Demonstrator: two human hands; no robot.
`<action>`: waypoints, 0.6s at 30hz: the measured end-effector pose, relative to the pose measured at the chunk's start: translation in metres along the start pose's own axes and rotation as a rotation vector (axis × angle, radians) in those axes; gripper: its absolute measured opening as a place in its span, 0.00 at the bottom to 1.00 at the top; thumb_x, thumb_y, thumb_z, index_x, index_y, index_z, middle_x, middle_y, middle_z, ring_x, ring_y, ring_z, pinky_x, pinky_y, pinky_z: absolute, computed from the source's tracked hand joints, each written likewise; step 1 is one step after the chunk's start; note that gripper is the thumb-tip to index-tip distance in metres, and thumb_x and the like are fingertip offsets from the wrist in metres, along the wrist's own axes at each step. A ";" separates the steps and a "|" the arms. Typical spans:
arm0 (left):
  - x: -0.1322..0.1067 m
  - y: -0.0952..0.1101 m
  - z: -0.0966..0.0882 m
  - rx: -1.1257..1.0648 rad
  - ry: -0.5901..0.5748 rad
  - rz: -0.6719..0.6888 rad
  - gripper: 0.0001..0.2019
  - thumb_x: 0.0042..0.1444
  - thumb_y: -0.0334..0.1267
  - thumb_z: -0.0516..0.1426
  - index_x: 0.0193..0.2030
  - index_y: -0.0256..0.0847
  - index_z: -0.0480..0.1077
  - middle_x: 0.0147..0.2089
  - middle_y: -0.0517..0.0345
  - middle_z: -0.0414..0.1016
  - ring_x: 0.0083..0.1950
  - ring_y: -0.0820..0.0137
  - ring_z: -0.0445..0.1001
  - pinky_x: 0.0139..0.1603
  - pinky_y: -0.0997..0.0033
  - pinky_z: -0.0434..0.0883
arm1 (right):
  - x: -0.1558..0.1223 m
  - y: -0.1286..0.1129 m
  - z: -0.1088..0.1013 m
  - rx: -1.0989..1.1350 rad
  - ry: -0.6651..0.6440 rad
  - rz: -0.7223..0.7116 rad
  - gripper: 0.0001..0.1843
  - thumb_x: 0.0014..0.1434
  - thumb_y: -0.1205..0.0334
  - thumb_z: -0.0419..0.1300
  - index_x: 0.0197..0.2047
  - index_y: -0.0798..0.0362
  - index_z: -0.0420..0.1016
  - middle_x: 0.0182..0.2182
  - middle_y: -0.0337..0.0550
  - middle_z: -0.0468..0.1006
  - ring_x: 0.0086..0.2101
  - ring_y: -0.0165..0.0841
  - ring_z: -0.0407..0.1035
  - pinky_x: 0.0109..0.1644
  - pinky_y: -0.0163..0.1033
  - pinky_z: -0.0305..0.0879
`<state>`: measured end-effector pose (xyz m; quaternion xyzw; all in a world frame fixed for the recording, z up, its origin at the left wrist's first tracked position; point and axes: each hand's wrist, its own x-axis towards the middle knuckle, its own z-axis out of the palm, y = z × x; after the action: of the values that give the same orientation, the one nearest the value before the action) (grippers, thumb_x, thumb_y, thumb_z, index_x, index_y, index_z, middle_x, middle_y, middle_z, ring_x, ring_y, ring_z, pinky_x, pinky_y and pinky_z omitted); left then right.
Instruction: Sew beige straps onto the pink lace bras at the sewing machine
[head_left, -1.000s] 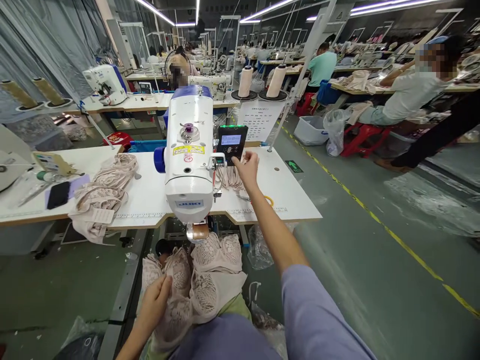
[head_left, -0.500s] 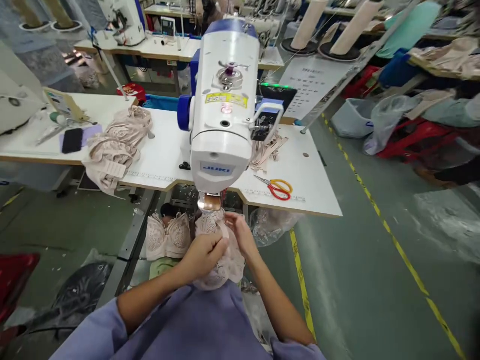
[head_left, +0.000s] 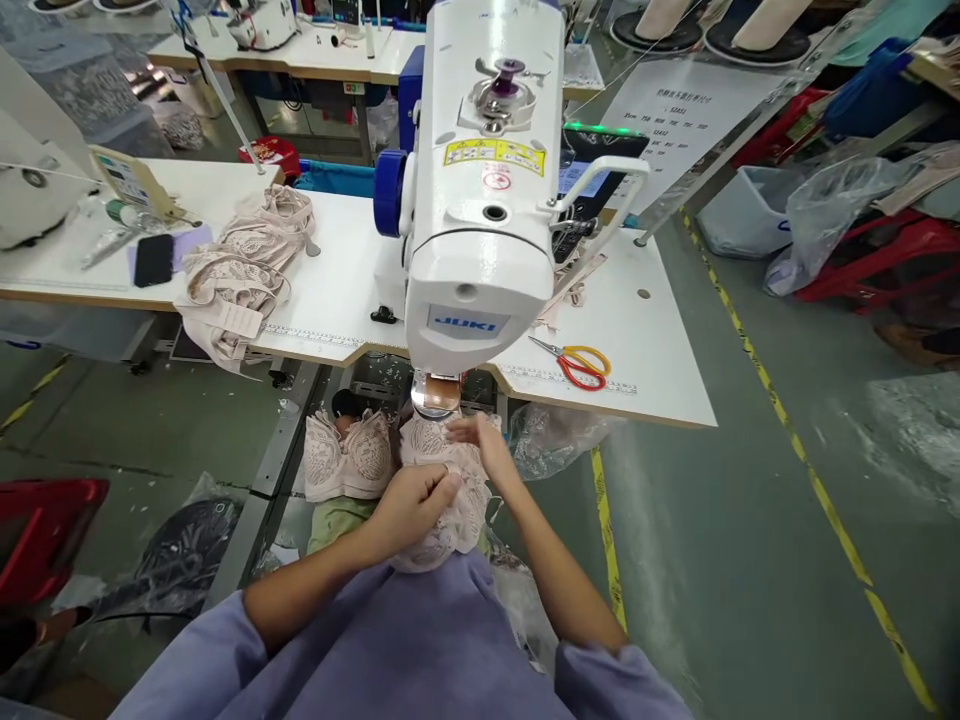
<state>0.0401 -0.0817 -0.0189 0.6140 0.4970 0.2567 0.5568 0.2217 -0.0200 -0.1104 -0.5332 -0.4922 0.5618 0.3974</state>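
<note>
A beige lace bra (head_left: 442, 505) lies in my lap just below the head of a white JUKI sewing machine (head_left: 480, 190). My left hand (head_left: 412, 500) is closed, pinching the lace near the middle of the garment. My right hand (head_left: 484, 440) rests on the bra's upper edge beside the machine's metal foot (head_left: 435, 392), fingers curled on the fabric. Another lace bra (head_left: 349, 455) hangs to the left of my hands.
On the white table (head_left: 667, 370) lie red and yellow scissors (head_left: 574, 360), a pile of beige lace garments (head_left: 240, 270), a black phone (head_left: 154, 258) and loose straps. A clear plastic bag (head_left: 555, 440) hangs under the table edge. Yellow floor tape (head_left: 795, 450) runs along the right aisle.
My right hand left the straps by the control panel and came down to the bra in my lap. My left hand shifted onto the same bra. The view dropped closer to the machine.
</note>
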 end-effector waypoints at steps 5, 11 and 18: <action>0.011 0.008 0.003 0.061 0.058 0.029 0.21 0.68 0.45 0.49 0.24 0.41 0.55 0.23 0.67 0.55 0.26 0.75 0.55 0.29 0.72 0.52 | -0.067 -0.013 -0.015 -0.089 -0.195 -0.173 0.37 0.64 0.28 0.45 0.45 0.50 0.80 0.38 0.48 0.80 0.40 0.40 0.73 0.50 0.45 0.70; 0.027 0.035 0.006 -0.129 0.100 0.025 0.22 0.69 0.49 0.47 0.26 0.40 0.62 0.26 0.63 0.62 0.29 0.74 0.61 0.32 0.72 0.58 | -0.064 -0.055 0.003 0.040 -0.140 -0.140 0.29 0.61 0.37 0.61 0.57 0.45 0.77 0.52 0.48 0.75 0.53 0.44 0.70 0.58 0.46 0.68; 0.021 0.026 -0.032 0.009 0.044 0.040 0.21 0.68 0.52 0.50 0.29 0.39 0.65 0.26 0.63 0.64 0.27 0.74 0.60 0.28 0.73 0.58 | -0.035 -0.075 0.007 0.098 0.051 -0.093 0.12 0.61 0.49 0.64 0.42 0.47 0.81 0.36 0.43 0.74 0.34 0.35 0.68 0.37 0.39 0.68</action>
<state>0.0291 -0.0460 0.0082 0.6206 0.4980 0.2790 0.5376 0.2135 -0.0398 -0.0300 -0.5038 -0.4781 0.5524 0.4609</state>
